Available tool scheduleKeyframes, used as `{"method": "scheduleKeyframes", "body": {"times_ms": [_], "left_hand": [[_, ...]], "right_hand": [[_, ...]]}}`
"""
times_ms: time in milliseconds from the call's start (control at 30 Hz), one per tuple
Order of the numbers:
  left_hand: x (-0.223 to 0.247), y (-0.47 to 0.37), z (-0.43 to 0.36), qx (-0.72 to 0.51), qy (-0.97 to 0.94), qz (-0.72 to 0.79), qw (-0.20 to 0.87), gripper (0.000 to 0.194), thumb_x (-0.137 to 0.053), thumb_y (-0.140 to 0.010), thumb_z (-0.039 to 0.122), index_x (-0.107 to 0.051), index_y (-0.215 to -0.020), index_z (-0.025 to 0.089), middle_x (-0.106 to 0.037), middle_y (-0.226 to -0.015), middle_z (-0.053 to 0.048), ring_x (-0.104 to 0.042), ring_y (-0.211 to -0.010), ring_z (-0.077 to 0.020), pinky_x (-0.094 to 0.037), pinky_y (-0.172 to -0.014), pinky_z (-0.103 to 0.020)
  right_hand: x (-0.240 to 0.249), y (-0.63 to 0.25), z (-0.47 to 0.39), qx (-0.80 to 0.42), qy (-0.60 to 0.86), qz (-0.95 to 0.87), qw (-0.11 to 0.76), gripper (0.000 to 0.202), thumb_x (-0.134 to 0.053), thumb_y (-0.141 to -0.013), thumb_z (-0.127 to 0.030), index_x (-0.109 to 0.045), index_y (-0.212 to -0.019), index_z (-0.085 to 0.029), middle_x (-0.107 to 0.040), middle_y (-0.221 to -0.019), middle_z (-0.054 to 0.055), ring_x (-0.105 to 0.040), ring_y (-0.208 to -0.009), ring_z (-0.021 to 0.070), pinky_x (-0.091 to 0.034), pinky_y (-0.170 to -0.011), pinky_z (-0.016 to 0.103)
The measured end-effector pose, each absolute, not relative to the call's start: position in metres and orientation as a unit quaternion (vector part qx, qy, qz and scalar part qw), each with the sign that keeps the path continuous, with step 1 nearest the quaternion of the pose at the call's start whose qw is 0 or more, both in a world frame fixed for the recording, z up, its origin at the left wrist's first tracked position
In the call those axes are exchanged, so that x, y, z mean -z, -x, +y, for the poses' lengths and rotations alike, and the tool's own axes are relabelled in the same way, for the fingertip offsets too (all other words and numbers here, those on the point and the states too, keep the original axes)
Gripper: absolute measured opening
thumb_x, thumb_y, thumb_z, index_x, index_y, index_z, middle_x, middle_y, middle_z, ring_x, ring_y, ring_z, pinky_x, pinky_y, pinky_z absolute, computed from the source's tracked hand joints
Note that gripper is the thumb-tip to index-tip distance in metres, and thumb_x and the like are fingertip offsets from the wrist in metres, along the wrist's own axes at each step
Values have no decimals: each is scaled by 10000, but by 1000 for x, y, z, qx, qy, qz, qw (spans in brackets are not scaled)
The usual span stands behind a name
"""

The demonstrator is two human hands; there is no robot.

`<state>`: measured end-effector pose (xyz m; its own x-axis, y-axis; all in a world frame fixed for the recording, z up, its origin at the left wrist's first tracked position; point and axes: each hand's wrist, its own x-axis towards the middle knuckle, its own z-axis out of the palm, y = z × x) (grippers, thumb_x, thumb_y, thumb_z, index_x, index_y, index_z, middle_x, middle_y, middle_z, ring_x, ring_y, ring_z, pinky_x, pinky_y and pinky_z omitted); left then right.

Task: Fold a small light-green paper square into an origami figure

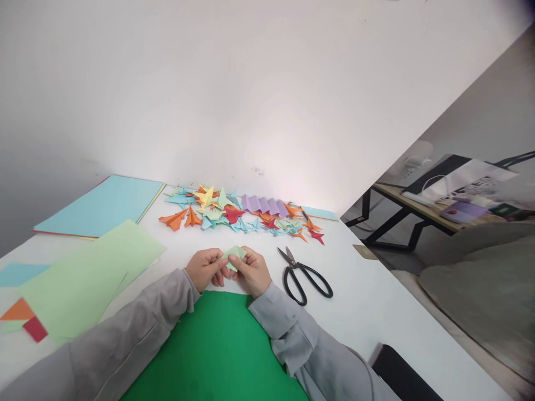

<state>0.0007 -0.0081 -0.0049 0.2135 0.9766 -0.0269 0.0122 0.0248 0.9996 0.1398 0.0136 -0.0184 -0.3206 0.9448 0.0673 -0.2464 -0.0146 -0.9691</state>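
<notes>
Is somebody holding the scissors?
No, the black-handled scissors lie on the white table; the left hand and right hand hold light-green paper.

1. Tabletop [359, 306]: white, bearing the items listed below.
2. Stack [104, 203]: coloured sheets, blue uppermost, at far left.
3. Green sheets [79, 278]: overlapping, on the near side of the stack.
4. Shapes [234, 215]: folded paper, several colours, crowded along the far side.
5. Scissors [293, 265]: black-handled, blades slightly parted, tips toward the shapes.
6. Black object [401, 373]: near right, partly out of view.
</notes>
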Motion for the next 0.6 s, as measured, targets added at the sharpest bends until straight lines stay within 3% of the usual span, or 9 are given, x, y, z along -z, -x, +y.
{"method": "scheduleKeyframes", "body": {"times_ms": [300, 600], "left_hand": [[1, 0, -7, -433, -503, 468, 583, 420, -586, -646, 526, -552, -597, 111, -604, -484, -38, -539, -349, -115, -390, -332, -204], [0, 1, -6, -448, -499, 464, 579, 410, -625, -613, 510, -501, -561, 123, -600, -462, -28, -523, -320, -110, -375, -307, -194]], "right_hand": [[19, -141, 16, -614, 344, -523, 481, 301, -681, -647, -404, -496, -628, -166, -563, -420, -47, -430, -286, 56, -292, -296, 170], [20, -142, 17, -620, 356, -501, 488, 324, -622, -701, -456, -541, -619, -153, -553, -407, -36, -452, -329, 70, -344, -335, 185]]}}
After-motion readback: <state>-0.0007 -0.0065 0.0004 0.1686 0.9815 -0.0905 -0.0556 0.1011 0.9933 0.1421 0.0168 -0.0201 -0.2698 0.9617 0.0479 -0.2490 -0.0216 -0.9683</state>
